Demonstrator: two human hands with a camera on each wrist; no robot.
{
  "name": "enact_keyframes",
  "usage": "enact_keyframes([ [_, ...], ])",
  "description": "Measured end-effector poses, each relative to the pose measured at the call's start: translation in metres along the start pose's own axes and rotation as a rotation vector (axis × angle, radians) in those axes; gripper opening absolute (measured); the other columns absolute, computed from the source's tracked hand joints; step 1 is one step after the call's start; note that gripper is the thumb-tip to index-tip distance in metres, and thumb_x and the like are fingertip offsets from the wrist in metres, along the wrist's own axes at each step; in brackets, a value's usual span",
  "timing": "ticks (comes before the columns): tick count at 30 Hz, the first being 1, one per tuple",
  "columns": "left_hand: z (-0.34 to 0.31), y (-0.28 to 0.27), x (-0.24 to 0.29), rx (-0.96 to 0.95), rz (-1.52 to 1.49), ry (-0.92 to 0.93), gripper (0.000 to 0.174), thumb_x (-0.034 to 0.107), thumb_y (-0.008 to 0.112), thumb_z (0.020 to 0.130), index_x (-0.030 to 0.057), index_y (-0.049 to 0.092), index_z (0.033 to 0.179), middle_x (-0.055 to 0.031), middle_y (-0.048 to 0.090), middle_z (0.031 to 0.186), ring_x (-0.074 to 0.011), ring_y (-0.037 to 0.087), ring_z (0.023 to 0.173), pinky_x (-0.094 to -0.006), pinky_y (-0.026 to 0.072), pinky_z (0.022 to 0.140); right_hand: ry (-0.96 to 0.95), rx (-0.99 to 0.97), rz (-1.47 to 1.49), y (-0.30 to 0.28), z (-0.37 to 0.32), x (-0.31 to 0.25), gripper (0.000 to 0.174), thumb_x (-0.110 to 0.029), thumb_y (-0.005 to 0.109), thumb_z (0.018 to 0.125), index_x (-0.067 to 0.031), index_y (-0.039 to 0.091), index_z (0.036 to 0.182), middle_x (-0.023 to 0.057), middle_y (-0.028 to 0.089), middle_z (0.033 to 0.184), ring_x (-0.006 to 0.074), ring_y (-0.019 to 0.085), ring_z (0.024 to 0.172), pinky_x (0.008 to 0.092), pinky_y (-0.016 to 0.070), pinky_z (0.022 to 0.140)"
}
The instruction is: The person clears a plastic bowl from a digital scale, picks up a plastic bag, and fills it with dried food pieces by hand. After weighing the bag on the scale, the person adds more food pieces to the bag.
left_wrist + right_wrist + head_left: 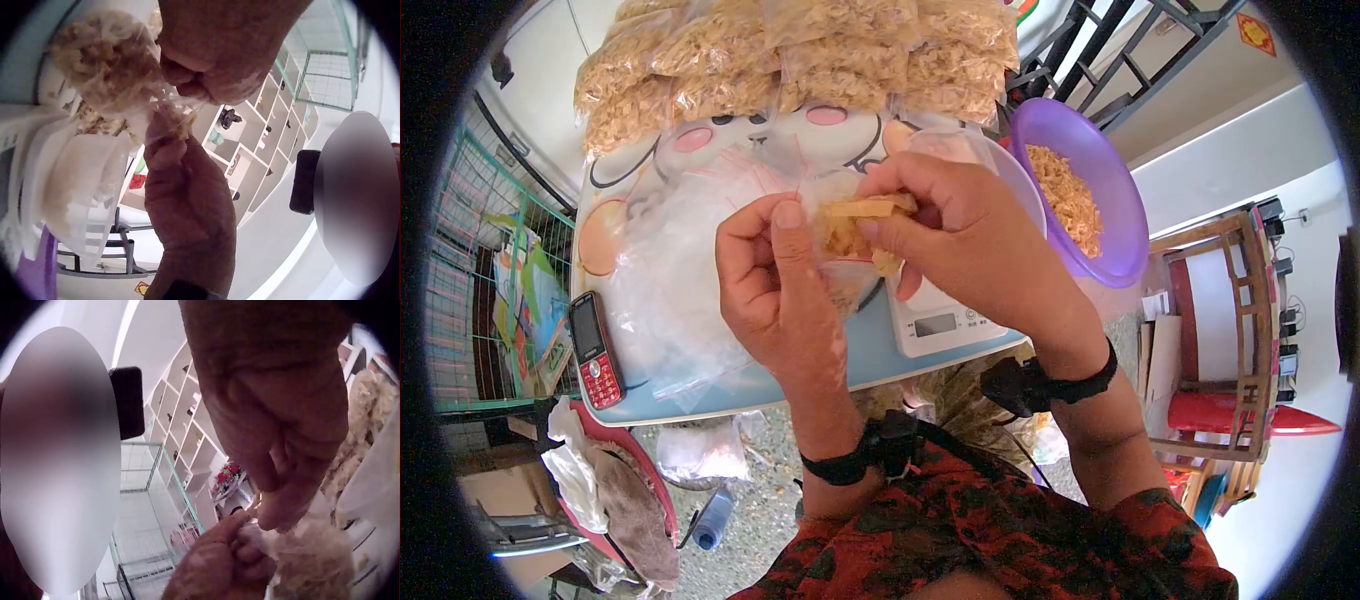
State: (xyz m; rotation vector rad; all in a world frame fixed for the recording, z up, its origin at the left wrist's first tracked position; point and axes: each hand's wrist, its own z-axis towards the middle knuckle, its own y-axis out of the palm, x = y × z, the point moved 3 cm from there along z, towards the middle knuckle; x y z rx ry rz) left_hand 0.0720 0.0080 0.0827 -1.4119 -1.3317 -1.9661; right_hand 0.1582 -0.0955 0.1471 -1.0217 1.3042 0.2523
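Observation:
My left hand (775,270) pinches the edge of a clear plastic bag (106,69) between thumb and curled fingers. The bag bulges with pale tan dried flakes and hangs below both hands. Opposite it, my right hand (965,225) grips the bag's top, its thumb and fingers close to the left fingertips. Yellowish strips (865,208) show between the hands in the head view. In the right wrist view the same bag lies beneath the fingers, partly hidden by them. Under my right hand stands a white digital scale (950,335), with a translucent tub (84,187) beside the bag.
Filled bags of flakes (800,60) line the table's back. A heap of thin clear bags (685,270) lies at left, near a red and black phone (595,350). At right is a purple basin (1125,215) holding loose flakes (1062,200). A green wire cage (495,240) stands left.

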Motion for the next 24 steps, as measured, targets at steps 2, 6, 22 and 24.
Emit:
enact_keyframes([
  [2,0.001,0.003,-0.002,0.007,-0.011,0.034,0.015,0.018,0.062,0.095,0.0026,0.06,0.099,0.0024,0.059,0.079,-0.0004,0.046,0.062,-0.0155,0.0358,0.053,-0.027,-0.016,-0.172,0.003,0.003,-0.001,0.018,-0.013,0.062,0.091,0.001,0.061,0.102,0.0058,0.065,0.079,0.0082,0.061,0.061,0.0228,0.0487,0.048],
  [6,0.003,0.007,-0.006,0.002,-0.007,0.076,0.016,0.019,0.062,0.094,0.0034,0.062,0.097,0.0028,0.059,0.077,-0.0006,0.043,0.055,-0.0162,0.0313,0.046,-0.018,-0.04,-0.349,0.007,0.01,-0.014,0.019,-0.016,0.062,0.09,0.0004,0.061,0.099,0.0059,0.063,0.074,0.0082,0.06,0.058,0.0234,0.0471,0.045],
  [22,0.012,-0.006,-0.006,0.06,-0.162,-0.168,0.018,0.022,0.064,0.093,0.0049,0.06,0.096,0.0008,0.052,0.063,-0.0063,0.046,0.045,-0.0193,0.0338,0.038,-0.001,-0.112,0.014,0.009,-0.005,-0.009,0.058,-0.008,0.07,0.086,-0.0007,0.04,0.135,0.0097,0.044,0.129,0.0167,0.06,0.106,0.0283,0.0559,0.077],
  [24,0.012,-0.005,-0.007,0.074,-0.174,-0.171,0.018,0.022,0.065,0.092,0.0048,0.06,0.096,0.0,0.054,0.064,-0.0076,0.046,0.045,-0.0203,0.0354,0.038,-0.041,-0.081,-0.059,0.009,-0.005,-0.002,0.057,-0.009,0.069,0.087,-0.0014,0.039,0.136,0.0085,0.045,0.129,0.018,0.061,0.103,0.0307,0.057,0.079],
])
